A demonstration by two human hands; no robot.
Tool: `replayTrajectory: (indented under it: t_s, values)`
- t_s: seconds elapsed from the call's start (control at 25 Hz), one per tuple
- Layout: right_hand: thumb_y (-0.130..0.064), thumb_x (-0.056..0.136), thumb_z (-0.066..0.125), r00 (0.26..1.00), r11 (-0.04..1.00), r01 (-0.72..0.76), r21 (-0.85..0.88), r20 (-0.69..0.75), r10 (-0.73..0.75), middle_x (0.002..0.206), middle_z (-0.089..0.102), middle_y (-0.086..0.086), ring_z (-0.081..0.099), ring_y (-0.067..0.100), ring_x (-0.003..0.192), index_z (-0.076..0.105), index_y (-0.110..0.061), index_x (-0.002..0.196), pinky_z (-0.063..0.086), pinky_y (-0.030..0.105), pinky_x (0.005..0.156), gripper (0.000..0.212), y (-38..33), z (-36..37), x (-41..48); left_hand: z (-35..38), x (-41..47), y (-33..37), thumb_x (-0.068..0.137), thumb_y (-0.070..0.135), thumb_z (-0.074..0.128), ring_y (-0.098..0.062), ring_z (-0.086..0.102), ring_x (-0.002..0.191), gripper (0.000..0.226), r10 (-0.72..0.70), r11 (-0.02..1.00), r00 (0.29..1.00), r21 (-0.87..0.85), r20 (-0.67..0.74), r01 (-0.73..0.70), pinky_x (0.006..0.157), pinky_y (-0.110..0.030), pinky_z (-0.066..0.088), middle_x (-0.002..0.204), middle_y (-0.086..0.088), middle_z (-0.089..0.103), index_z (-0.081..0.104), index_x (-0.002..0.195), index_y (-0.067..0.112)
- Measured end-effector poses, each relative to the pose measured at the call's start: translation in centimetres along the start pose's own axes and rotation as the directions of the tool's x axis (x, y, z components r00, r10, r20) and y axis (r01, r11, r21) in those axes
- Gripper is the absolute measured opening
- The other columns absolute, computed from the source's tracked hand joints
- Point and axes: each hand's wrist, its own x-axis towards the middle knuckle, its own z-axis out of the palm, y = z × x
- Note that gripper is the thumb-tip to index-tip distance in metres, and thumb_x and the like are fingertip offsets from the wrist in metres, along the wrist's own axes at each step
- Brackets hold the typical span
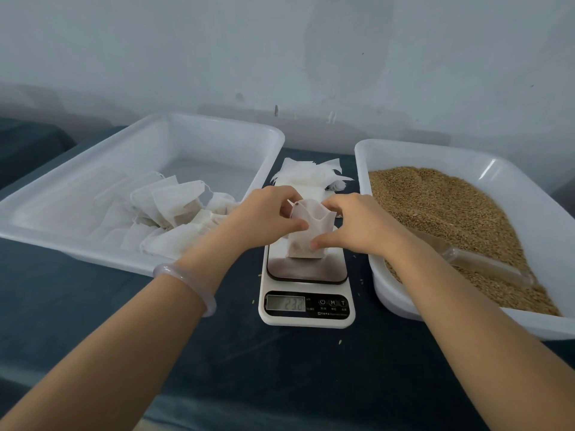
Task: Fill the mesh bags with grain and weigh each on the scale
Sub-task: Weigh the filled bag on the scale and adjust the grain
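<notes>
Packing bench: scale [307, 286], grain tray [362, 169]

Both my bare forearms reach forward and angle inward, wrists nearly straight. My left grip [267, 213] and right grip [351, 223] meet in the middle, knuckles up, fingers curled, thumbs and fingertips pinching the mesh bag [306, 241] from either side.

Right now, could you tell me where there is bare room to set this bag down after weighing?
Free: the left tray floor beyond the filled bags, and the tabletop in front of the scale. Crowded: that tray's near half, the gap behind the scale with empty bags, and the right tray heaped with grain.
</notes>
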Motion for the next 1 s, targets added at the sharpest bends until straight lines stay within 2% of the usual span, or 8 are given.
replayTrajectory:
  t_s: [0.28, 0.44, 0.6, 0.8, 1.0]
  values:
    - [-0.041, 0.06, 0.084, 1.0, 1.0, 0.0, 0.004, 0.007, 0.0, 0.073, 0.06, 0.004, 0.041, 0.009, 0.052, 0.065, -0.013, 0.086, 0.029, 0.026, 0.048, 0.042, -0.02, 0.02, -0.11, 0.12, -0.06, -0.05, 0.079, 0.023, 0.072, -0.01, 0.059, 0.07, 0.016, 0.006, 1.0, 1.0, -0.004, -0.001, -0.006, 0.065, -0.022, 0.045, 0.075, 0.006, 0.063, 0.059, 0.088, 0.029]
    - [-0.04, 0.06, 0.084, 1.0, 1.0, -0.002, -0.003, 0.005, 0.002, 0.06, 0.049, -0.004, 0.037, 0.007, 0.047, 0.062, -0.012, 0.081, 0.024, 0.02, 0.042, 0.041, -0.06, 0.0, -0.18, 0.08, -0.09, -0.04, 0.079, 0.022, 0.072, -0.015, 0.062, 0.075, 0.016, 0.003, 1.0, 1.0, -0.017, -0.008, -0.004, 0.07, -0.027, 0.048, 0.079, 0.002, 0.065, 0.06, 0.086, 0.029]
    - [-0.04, 0.062, 0.084, 1.0, 1.0, 0.004, -0.003, 0.005, -0.004, 0.059, 0.045, -0.004, 0.035, 0.009, 0.048, 0.062, -0.008, 0.081, 0.022, 0.024, 0.044, 0.043, -0.01, 0.0, -0.23, 0.09, -0.13, 0.04, 0.079, 0.021, 0.072, -0.019, 0.063, 0.078, 0.014, 0.0, 1.0, 1.0, -0.015, -0.012, 0.0, 0.075, -0.033, 0.05, 0.079, 0.0, 0.065, 0.061, 0.087, 0.027]
    - [-0.039, 0.061, 0.084, 1.0, 1.0, 0.002, 0.011, 0.001, -0.002, 0.058, 0.042, -0.004, 0.034, 0.01, 0.048, 0.059, -0.006, 0.077, 0.023, 0.025, 0.046, 0.045, 0.04, 0.01, -0.22, 0.1, -0.16, 0.1, 0.08, 0.021, 0.071, -0.018, 0.063, 0.078, 0.013, 0.004, 1.0, 1.0, -0.007, -0.017, -0.004, 0.074, -0.033, 0.05, 0.079, 0.001, 0.065, 0.062, 0.088, 0.026]
    - [-0.04, 0.061, 0.085, 1.0, 1.0, -0.002, 0.009, 0.011, 0.002, 0.057, 0.044, -0.007, 0.036, 0.006, 0.047, 0.056, -0.017, 0.068, 0.022, 0.022, 0.044, 0.038, 0.04, -0.05, -0.3, 0.12, -0.22, 0.1, 0.08, 0.021, 0.071, -0.01, 0.059, 0.07, 0.014, 0.009, 1.0, 1.0, 0.009, -0.023, -0.009, 0.065, -0.021, 0.044, 0.075, 0.007, 0.062, 0.06, 0.087, 0.027]
